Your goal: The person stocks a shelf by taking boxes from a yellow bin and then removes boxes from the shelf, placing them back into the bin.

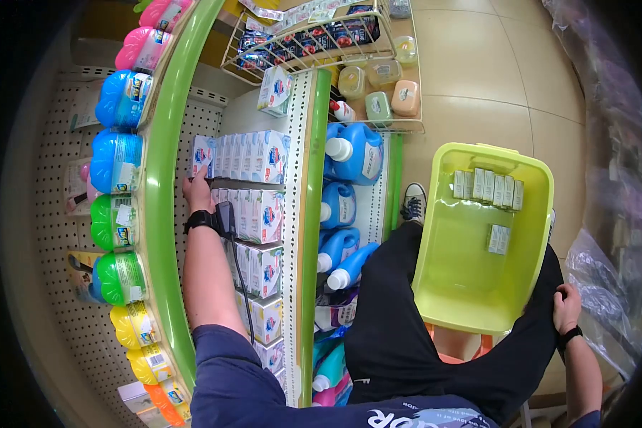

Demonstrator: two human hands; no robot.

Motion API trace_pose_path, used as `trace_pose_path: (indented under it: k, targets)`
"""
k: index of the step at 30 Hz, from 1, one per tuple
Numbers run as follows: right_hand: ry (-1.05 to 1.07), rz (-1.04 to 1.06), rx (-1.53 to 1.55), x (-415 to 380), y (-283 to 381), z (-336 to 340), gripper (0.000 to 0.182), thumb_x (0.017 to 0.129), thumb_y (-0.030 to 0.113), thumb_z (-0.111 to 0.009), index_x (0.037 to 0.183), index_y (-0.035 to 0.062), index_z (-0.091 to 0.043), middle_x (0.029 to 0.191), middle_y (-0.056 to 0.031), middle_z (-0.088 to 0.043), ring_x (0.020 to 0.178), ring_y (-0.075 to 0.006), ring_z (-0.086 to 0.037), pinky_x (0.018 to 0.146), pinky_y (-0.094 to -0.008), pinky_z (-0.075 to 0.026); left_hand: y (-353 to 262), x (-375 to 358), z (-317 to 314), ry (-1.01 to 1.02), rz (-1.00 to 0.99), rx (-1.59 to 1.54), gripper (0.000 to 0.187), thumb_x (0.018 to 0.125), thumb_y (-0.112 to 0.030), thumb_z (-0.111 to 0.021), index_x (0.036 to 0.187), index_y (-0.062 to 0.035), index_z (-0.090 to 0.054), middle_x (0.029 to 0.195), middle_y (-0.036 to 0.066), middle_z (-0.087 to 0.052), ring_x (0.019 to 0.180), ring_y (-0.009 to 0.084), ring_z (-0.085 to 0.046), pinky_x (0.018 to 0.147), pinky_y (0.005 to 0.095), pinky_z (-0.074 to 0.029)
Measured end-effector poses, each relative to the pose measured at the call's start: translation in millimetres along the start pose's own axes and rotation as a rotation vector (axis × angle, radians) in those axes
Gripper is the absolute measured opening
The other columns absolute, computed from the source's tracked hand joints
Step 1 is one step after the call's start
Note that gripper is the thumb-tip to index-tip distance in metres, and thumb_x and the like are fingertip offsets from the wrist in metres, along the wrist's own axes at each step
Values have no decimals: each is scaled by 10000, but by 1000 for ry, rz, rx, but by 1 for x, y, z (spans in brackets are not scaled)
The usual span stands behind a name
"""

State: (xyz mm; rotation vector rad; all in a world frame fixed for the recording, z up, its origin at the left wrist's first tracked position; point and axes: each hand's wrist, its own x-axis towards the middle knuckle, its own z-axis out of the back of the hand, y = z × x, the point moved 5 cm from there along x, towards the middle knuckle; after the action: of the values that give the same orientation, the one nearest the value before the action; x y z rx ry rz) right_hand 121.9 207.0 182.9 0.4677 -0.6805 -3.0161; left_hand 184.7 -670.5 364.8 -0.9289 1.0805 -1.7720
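Observation:
My left hand point(198, 191) reaches into the shelf at the inner end of a row of boxed soaps point(251, 157). Its fingers are closed at the lower edge of a soap box point(204, 151) that shows its label side; part of the grip is hidden. A dark device with a cable point(225, 217) lies beside my left wrist. My right hand point(567, 308) rests by my right thigh with fingers curled and nothing visible in them. Between my legs stands a yellow-green plastic tub point(478, 274). Several small boxes point(486, 187) line its far side, and a small pair point(498, 239) sits apart.
More rows of soap boxes point(264, 271) fill the shelf. Blue detergent bottles point(357, 153) stand on the level to the right. A wire basket point(314, 43) holds dark packets, near tubs of soap point(385, 71). Colourful containers point(121, 160) line the left shelf. Plastic wrapping point(599, 285) hangs at right.

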Motion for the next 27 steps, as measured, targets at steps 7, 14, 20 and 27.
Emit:
trace_pose_path:
  k: [7, 14, 20, 27]
  targets:
    - [17, 3, 8, 0, 2, 2, 204, 745, 150, -533, 822, -25, -606, 860, -174, -583, 852, -355, -567, 784, -388, -457, -9, -11, -4, -5, -8, 147, 422, 756, -44, -664, 1147, 49, -536, 1114, 138, -605, 1005, 250, -575, 892, 349, -432]
    - [-3, 0, -6, -2, 3, 3, 204, 755, 155, -535, 838, -15, -610, 867, -174, -584, 850, -346, -571, 779, -388, -458, -4, -5, 0, -171, -186, 96, 604, 730, -87, -675, 1266, 47, -433, 1200, 176, -549, 1079, 286, -540, 950, 382, -405]
    - [55, -15, 10, -1, 20, 10, 239, 765, 220, -574, 879, 17, -630, 863, -172, -588, 863, -351, -563, 769, -414, -454, -103, -135, -52, -227, -764, 611, 609, 803, -110, -652, 1302, 84, -362, 1366, 222, -375, 1275, 339, -366, 1100, 424, -249]
    - [31, -87, -50, -7, 9, 12, 227, 737, 236, -584, 842, 54, -671, 970, -113, -627, 978, -307, -568, 867, -391, -468, -90, -465, -251, 1176, -774, 36, 344, 735, -31, -623, 1072, 2, -561, 1103, 200, -582, 1061, 353, -556, 955, 405, -424]
